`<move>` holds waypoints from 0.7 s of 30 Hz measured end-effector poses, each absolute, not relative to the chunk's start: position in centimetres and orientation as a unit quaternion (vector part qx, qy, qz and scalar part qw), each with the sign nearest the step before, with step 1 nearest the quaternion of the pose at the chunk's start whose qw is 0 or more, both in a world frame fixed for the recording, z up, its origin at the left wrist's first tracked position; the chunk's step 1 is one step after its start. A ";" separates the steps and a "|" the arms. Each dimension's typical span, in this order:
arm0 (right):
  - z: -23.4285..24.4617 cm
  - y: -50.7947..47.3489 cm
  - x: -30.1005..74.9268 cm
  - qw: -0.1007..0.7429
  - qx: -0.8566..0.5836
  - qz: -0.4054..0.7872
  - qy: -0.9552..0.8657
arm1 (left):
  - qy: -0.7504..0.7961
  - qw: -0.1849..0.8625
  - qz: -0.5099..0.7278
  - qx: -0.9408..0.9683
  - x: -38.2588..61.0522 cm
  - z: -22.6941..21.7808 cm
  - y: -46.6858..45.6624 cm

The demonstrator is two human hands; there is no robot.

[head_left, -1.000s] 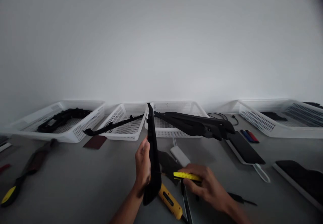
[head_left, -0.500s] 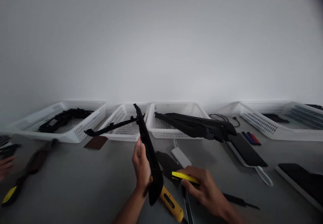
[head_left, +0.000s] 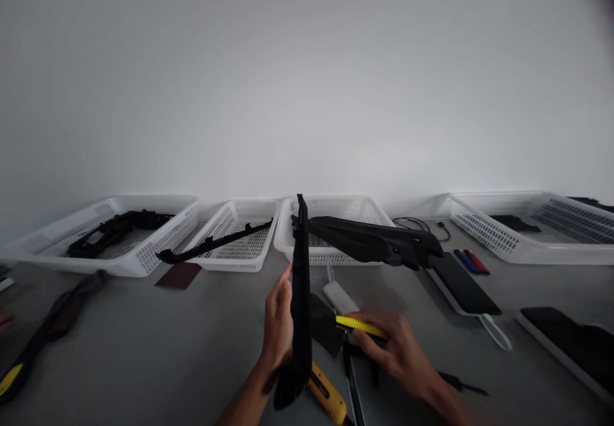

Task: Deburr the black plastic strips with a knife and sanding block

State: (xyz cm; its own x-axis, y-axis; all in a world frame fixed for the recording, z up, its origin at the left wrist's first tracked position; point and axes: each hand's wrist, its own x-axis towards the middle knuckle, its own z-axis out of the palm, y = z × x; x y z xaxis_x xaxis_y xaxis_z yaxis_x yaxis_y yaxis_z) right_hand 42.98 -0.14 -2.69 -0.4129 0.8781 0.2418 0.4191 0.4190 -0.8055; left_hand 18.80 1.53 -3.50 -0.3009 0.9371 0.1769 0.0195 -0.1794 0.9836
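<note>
My left hand (head_left: 277,322) grips a long black plastic strip (head_left: 300,272) and holds it nearly upright, its top end in front of the middle white basket (head_left: 336,203). My right hand (head_left: 394,348) rests on the grey table and is closed on a small yellow tool (head_left: 361,327) with a dark blade or shaft pointing toward me. A yellow-handled tool (head_left: 327,394) lies on the table under the strip's lower end. A dark flat piece (head_left: 322,321) lies between my hands.
Several white mesh baskets (head_left: 119,263) line the back of the table, holding black parts; long black pieces (head_left: 374,240) stick out of the middle one. Black tablets (head_left: 463,284) lie at right, a white block (head_left: 338,296) near centre, dark tools (head_left: 52,320) at left.
The strip swung from leaning left back to nearly upright and shifted right. Another person's hand at the far left edge has gone from view. My right hand barely moved.
</note>
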 end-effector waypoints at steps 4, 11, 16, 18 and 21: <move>-2.8 0.0 43.4 0.350 -0.445 0.321 -0.759 | 0.519 0.396 0.594 0.470 19.1 -3.7 1.3; -2.8 0.0 43.3 0.367 -0.448 0.291 -0.762 | 0.516 0.421 0.578 0.472 19.0 -3.6 1.4; -2.6 -0.2 43.2 0.353 -0.393 0.310 -0.790 | 0.510 0.439 0.570 0.471 19.0 -3.4 1.3; -2.6 -0.2 43.2 0.360 -0.401 0.308 -0.784 | 0.503 0.450 0.570 0.468 19.1 -3.4 1.3; -2.5 -0.1 43.2 0.356 -0.399 0.314 -0.784 | 0.498 0.457 0.572 0.464 19.2 -3.6 1.3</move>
